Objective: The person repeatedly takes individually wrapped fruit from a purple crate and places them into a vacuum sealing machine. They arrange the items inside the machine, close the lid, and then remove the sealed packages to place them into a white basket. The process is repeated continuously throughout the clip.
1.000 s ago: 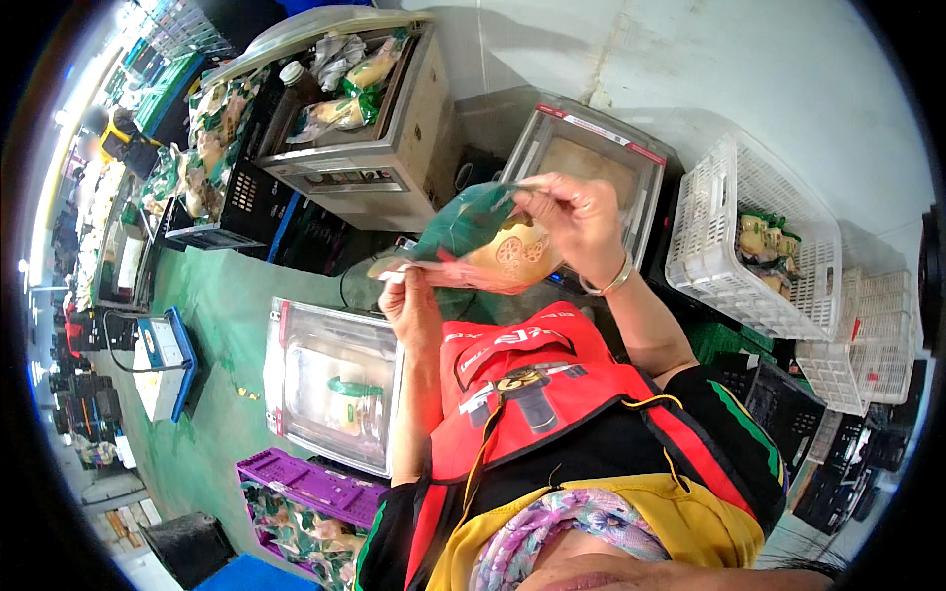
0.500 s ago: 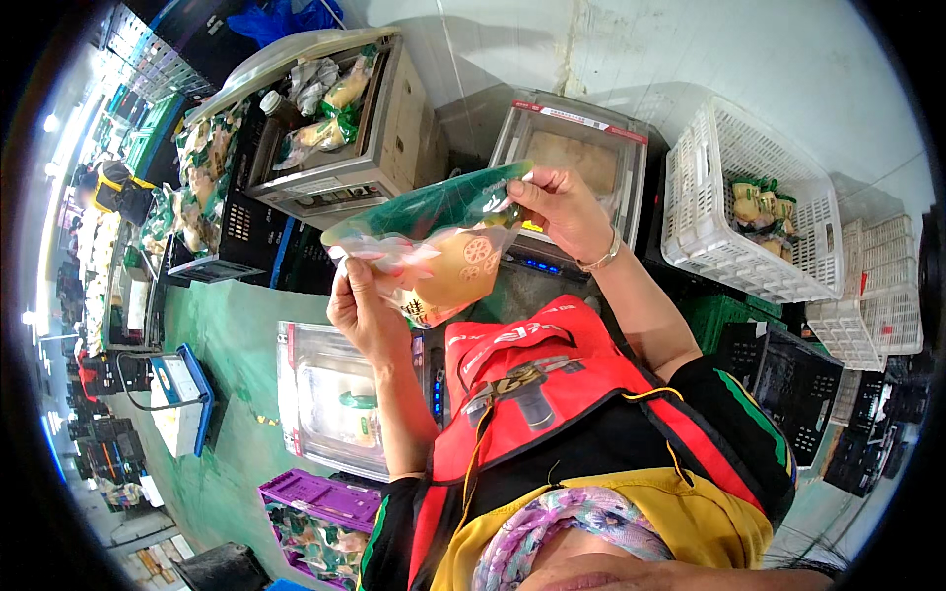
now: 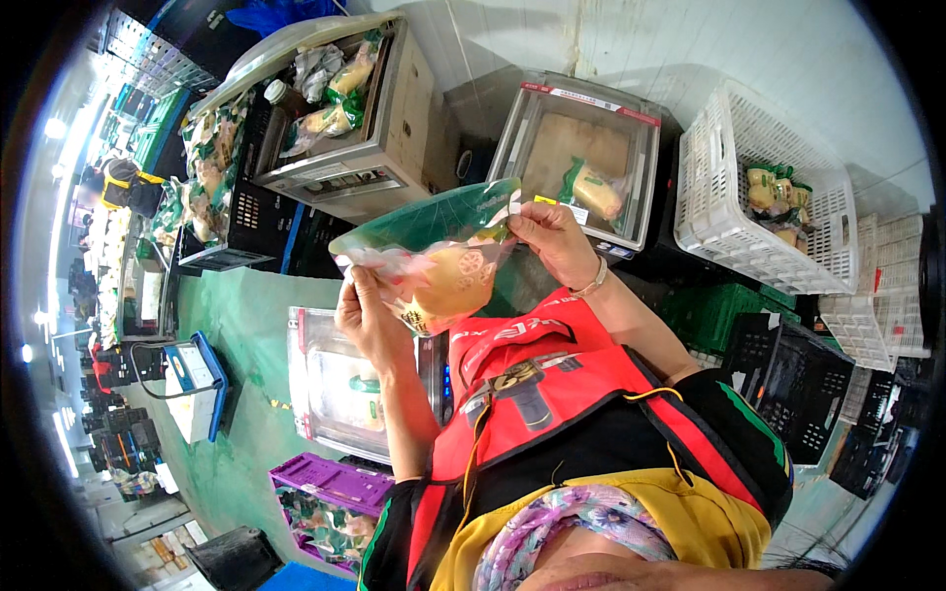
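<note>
Stretched between my two hands is a printed plastic pouch (image 3: 448,281), green along its top, with pink petal shapes and lotus slice pictures over a tan part. My left hand (image 3: 372,320) pinches its left side between thumb and fingers. At the opposite upper corner, my right hand (image 3: 560,241), with a bracelet at the wrist, grips the edge. Whether the pouch has anything inside I cannot tell. Just beyond my right hand stands a clear-lidded machine that looks like a vacuum sealer (image 3: 562,128). A filled green-and-tan packet (image 3: 594,189) shows under its lid.
Another clear-lidded machine (image 3: 340,369) stands left of my apron. Filled packets lie in the open-topped machine (image 3: 404,128), the white crate (image 3: 705,212) and the purple crate (image 3: 330,476). Black crates (image 3: 788,389) are stacked at right. A white-and-blue box (image 3: 197,394) stands on the green floor.
The pouch and both hands have come down slightly and tilted a little. The packet in the far machine now shows. My view has shifted slightly, and both hands keep their hold.
</note>
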{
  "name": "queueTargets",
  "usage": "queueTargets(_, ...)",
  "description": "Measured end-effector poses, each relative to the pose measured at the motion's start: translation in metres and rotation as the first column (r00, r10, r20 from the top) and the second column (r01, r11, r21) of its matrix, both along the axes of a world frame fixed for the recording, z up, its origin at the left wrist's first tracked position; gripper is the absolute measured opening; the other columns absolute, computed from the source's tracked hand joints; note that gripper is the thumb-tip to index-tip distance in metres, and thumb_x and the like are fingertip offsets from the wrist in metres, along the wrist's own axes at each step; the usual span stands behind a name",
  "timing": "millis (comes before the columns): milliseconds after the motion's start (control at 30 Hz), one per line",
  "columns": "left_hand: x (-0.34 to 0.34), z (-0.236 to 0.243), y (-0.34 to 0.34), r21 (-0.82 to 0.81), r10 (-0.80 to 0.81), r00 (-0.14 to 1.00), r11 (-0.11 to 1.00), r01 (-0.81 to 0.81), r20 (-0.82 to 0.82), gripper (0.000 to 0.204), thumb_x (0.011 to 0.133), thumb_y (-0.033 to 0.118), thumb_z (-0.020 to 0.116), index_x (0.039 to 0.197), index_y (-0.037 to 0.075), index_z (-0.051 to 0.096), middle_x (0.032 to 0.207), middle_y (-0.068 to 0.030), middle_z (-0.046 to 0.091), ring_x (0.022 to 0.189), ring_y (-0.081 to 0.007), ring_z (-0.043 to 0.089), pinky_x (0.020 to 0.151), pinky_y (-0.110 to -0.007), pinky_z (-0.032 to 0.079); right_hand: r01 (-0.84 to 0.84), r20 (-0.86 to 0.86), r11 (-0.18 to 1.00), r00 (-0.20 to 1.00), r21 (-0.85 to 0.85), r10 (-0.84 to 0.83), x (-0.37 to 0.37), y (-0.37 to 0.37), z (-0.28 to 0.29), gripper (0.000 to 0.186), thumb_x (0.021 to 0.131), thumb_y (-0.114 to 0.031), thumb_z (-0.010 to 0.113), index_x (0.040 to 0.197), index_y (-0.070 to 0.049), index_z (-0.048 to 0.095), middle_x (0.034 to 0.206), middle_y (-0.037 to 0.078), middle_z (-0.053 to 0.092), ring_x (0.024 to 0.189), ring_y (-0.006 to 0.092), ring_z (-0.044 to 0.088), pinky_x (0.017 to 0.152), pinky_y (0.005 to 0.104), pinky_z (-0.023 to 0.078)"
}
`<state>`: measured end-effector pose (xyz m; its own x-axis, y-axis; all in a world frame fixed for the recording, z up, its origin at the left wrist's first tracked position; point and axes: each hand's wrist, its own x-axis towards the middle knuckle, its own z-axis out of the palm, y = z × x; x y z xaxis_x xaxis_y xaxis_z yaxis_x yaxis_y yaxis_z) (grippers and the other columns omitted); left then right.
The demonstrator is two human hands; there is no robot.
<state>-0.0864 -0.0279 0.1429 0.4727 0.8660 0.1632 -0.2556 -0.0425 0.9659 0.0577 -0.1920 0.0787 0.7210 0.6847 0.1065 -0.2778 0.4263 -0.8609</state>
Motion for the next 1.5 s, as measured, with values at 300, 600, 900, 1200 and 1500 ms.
queueTargets(300, -0.016, -0.049, 0.007, -0.410, -0.206, 0.979, 0.892, 0.192, 0.009, 0.020, 0.092, 0.018, 0.054, 0.088, 0.000, 0.062, 0.079, -0.0061, 0.065, 0.067, -0.0115, 0.061, 0.062, -0.024, 0.049, -0.034, -0.379, 0.997, 0.924, 0.074, 0.059, -0.005, -0.015, -0.023, 0.014, 0.090, -0.012, 0.059, 0.096, -0.001, 0.065, 0.096, 0.005, 0.065, 0.087, 0.0132, 0.060, 0.078, 0.0277, 0.046)
queueTargets(600, -0.021, -0.081, 0.000, -0.529, -0.322, 0.947, 0.806, 0.266, -0.014, 0.024, 0.092, 0.019, 0.055, 0.094, -0.004, 0.063, 0.086, -0.0099, 0.066, 0.076, -0.0160, 0.065, 0.072, -0.026, 0.051, -0.012, -0.484, 0.999, 0.875, 0.035, 0.028, -0.012, -0.032, -0.072, 0.014, 0.090, -0.015, 0.057, 0.098, -0.006, 0.065, 0.100, 0.005, 0.066, 0.094, 0.0172, 0.060, 0.085, 0.0335, 0.044)
queueTargets(900, -0.027, -0.118, -0.012, -0.542, -0.378, 0.920, 0.798, 0.265, -0.106, 0.025, 0.094, 0.020, 0.053, 0.093, -0.003, 0.065, 0.075, -0.0049, 0.064, 0.064, -0.0104, 0.060, 0.061, -0.023, 0.048, 0.038, -0.589, 0.975, 0.791, -0.221, -0.164, -0.032, -0.050, -0.105, 0.010, 0.087, -0.016, 0.063, 0.090, -0.007, 0.065, 0.091, 0.002, 0.065, 0.081, 0.0129, 0.059, 0.077, 0.0276, 0.046)
queueTargets(1200, -0.035, -0.147, -0.020, -0.548, -0.448, 0.879, 0.782, 0.298, -0.162, 0.024, 0.093, 0.022, 0.054, 0.091, 0.001, 0.065, 0.077, -0.0040, 0.065, 0.066, -0.0096, 0.059, 0.062, -0.021, 0.043, 0.040, -0.561, 0.963, 0.806, -0.268, -0.189, -0.042, -0.073, -0.140, 0.012, 0.087, -0.017, 0.063, 0.092, -0.006, 0.065, 0.089, 0.002, 0.065, 0.076, 0.0124, 0.059, 0.073, 0.0258, 0.048)
queueTargets(1500, -0.045, -0.151, -0.028, -0.519, -0.506, 0.831, 0.786, 0.335, -0.230, 0.024, 0.093, 0.021, 0.053, 0.082, 0.002, 0.064, 0.068, -0.0021, 0.059, 0.061, -0.0081, 0.052, 0.060, -0.023, 0.039, -0.029, -0.519, 0.924, 0.834, -0.381, -0.188, -0.058, -0.103, -0.162, 0.015, 0.088, -0.019, 0.062, 0.090, -0.004, 0.064, 0.084, 0.002, 0.065, 0.076, 0.0120, 0.062, 0.071, 0.0268, 0.050)
